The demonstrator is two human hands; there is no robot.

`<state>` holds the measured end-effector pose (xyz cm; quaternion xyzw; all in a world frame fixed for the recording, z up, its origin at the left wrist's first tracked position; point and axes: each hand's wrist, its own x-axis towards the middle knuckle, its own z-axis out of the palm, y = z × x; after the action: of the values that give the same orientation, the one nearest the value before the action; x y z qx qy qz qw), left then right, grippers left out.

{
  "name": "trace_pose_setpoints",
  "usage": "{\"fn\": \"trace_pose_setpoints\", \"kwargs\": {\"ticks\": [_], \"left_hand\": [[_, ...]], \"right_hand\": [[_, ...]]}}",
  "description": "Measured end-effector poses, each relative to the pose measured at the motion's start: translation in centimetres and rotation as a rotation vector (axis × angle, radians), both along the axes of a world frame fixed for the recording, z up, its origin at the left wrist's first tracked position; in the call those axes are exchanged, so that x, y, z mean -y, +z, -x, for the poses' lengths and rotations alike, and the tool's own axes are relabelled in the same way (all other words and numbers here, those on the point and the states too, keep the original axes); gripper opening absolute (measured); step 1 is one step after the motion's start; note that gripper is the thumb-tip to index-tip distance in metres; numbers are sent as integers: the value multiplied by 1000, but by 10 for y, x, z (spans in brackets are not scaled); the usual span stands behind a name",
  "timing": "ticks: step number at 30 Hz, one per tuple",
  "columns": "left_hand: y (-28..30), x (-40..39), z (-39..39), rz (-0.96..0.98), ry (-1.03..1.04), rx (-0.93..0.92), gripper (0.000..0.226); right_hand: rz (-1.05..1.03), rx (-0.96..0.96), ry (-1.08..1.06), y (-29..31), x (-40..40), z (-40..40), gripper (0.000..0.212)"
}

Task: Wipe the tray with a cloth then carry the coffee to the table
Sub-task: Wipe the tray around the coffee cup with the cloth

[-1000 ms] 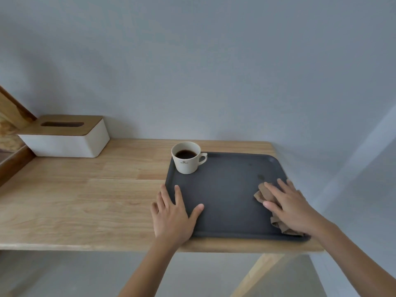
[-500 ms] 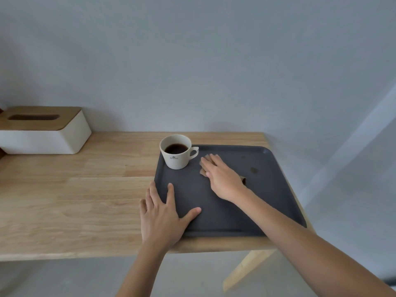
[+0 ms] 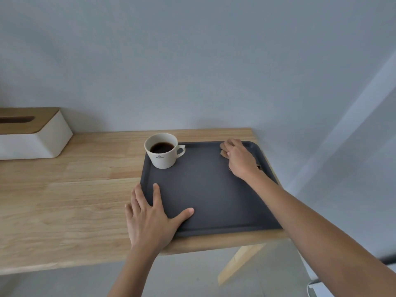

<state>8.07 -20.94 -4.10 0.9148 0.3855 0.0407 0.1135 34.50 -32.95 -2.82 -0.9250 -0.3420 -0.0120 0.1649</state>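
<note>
A dark grey tray (image 3: pixel 205 189) lies on the right end of a wooden counter (image 3: pixel 75 189). A white cup of black coffee (image 3: pixel 162 150) stands upright in the tray's far left corner. My left hand (image 3: pixel 150 217) lies flat with fingers spread across the tray's near left corner, thumb on the tray. My right hand (image 3: pixel 240 159) presses a brown cloth (image 3: pixel 224 151) onto the tray's far right corner. The cloth is mostly hidden under the hand; only scraps show at the fingertips and by the wrist.
A white tissue box with a wooden lid (image 3: pixel 30 133) sits at the far left against the grey wall. The counter ends just right of the tray. A slanted wooden leg (image 3: pixel 240 262) shows below the counter's front edge.
My right hand has swept the cloth from the tray's near right corner to beside the cup, then to the far right corner. The dark spot on the tray no longer shows. My left hand stayed put.
</note>
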Motion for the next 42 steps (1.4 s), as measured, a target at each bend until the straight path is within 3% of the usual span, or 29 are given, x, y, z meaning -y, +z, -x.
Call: {"fn": "trace_pose_setpoints", "kwargs": {"ticks": [4, 7, 12, 15, 17, 23, 29, 35, 39, 42], "left_hand": [[-2, 1, -1, 6, 12, 41, 123], [-3, 2, -4, 8, 16, 44, 122], [-4, -1, 0, 7, 7, 9, 122], [-1, -3, 0, 25, -3, -1, 123], [1, -3, -1, 37, -8, 1, 124], [2, -3, -1, 52, -10, 1, 126], [1, 0, -3, 36, 4, 13, 123], [1, 0, -3, 26, 8, 23, 123], [6, 0, -1, 44, -1, 16, 123], [8, 1, 0, 54, -8, 13, 123]], "right_hand": [[-16, -78, -55, -4, 12, 7, 34], [-50, -95, -71, -5, 22, 42, 42], [-75, -69, 105, -4, 47, 116, 52], [-110, -83, 151, -8, 43, 100, 48], [-154, -93, 186, -13, 33, 75, 31], [-59, -6, -130, -9, 20, -11, 28], [13, -72, -157, 5, 28, 18, 48], [-27, -92, 54, 4, 47, 101, 48], [-137, -226, 168, 8, 61, 118, 50], [-194, -322, 91, 23, 63, 108, 73]]}}
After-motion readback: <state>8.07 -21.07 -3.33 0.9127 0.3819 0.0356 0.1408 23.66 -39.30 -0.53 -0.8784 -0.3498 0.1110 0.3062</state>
